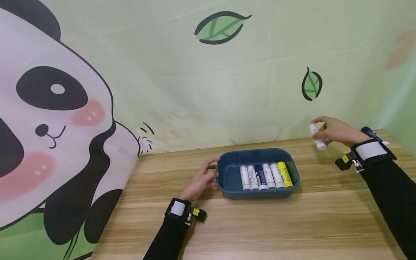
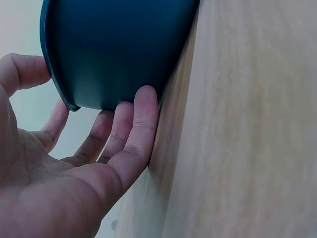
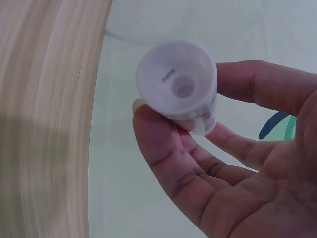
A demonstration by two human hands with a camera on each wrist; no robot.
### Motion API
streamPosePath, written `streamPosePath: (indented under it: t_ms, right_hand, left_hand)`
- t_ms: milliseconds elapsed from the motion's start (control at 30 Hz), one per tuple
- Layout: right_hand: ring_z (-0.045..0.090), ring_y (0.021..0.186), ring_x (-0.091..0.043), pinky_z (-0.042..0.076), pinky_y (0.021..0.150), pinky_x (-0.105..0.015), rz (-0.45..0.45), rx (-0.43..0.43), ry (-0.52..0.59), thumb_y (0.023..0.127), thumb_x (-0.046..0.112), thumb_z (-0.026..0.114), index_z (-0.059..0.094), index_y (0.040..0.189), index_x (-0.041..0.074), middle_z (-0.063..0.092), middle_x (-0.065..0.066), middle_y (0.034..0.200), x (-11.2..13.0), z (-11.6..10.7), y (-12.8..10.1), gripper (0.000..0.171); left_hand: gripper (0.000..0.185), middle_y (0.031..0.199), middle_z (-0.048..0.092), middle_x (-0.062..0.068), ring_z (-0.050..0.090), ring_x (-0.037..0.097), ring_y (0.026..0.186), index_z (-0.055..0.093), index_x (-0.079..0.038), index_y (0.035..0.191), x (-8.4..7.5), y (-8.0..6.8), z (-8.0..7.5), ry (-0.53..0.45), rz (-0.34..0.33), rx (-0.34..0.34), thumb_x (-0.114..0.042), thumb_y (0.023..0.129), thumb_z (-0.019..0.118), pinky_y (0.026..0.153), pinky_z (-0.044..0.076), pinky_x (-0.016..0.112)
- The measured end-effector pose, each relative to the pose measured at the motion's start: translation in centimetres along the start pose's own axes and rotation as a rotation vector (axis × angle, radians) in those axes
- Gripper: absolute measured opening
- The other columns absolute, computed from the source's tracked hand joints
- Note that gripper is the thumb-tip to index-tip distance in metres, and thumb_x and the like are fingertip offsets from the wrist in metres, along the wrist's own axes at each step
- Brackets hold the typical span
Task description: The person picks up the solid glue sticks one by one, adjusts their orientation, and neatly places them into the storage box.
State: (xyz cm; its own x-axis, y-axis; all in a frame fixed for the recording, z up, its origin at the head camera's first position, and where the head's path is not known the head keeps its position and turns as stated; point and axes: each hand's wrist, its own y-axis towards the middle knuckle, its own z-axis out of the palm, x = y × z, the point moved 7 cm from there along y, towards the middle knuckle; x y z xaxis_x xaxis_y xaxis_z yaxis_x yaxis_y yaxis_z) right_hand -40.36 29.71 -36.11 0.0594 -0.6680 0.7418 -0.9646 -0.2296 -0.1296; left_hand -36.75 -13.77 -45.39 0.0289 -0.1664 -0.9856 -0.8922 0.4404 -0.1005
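A dark blue tray (image 1: pixel 227 160) sits mid-table and holds several lip balm tubes (image 1: pixel 266 175) side by side, mostly white, one dark blue, one yellow. My left hand (image 1: pixel 202 178) rests against the tray's left wall (image 2: pixel 114 54), straight fingers (image 2: pixel 141 124) touching its side, thumb near the rim. My right hand (image 1: pixel 336 130) is raised at the far right and pinches a white tube (image 1: pixel 317 136) between thumb and fingers. In the right wrist view the white tube (image 3: pixel 177 84) shows its round end, held by my fingertips (image 3: pixel 158 129).
Another dark blue-and-white tube (image 1: pixel 373 135) lies on the wooden table (image 1: pixel 260 224) behind my right wrist. A green backdrop with a panda and leaves (image 1: pixel 221 27) hangs close behind the table's far edge.
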Motion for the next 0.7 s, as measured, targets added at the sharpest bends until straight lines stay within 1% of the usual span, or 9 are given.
streamPosePath:
  t_ms: [333, 533, 700]
  right_hand:
    - [0.062, 0.091, -0.022, 0.060, 0.073, -0.031, -0.016, 0.001, 0.013, 0.100, 0.011, 0.060, 0.021, 0.154, -0.014, 0.053, -0.030, 0.116, 1.7, 0.9, 0.2, 0.072]
    - [0.062, 0.094, -0.025, 0.059, 0.073, -0.030, -0.025, 0.000, 0.012, 0.100, 0.011, 0.059, 0.021, 0.155, -0.014, 0.051, -0.032, 0.120, 2.7, 1.5, 0.2, 0.071]
    - [0.061, 0.096, -0.027, 0.059, 0.076, -0.031, -0.039, -0.002, 0.009, 0.100, 0.012, 0.060, 0.023, 0.155, -0.012, 0.050, -0.033, 0.122, 3.3, 2.0, 0.3, 0.070]
  left_hand:
    - [0.061, 0.152, 0.034, 0.017, 0.055, 0.028, 0.118, 0.036, -0.027, 0.156, 0.1, 0.1, 0.0, 0.001, 0.002, 0.001, -0.012, 0.098, 0.048, 0.090, 0.059, 0.033]
    - [0.061, 0.151, 0.034, 0.018, 0.055, 0.027, 0.116, 0.036, -0.025, 0.156, 0.1, 0.2, 0.0, 0.003, 0.007, -0.001, -0.012, 0.098, 0.048, 0.088, 0.059, 0.031]
    - [0.061, 0.151, 0.034, 0.018, 0.055, 0.026, 0.115, 0.036, -0.024, 0.157, 0.2, 0.2, 0.0, 0.000, 0.007, -0.002, -0.012, 0.098, 0.047, 0.087, 0.059, 0.031]
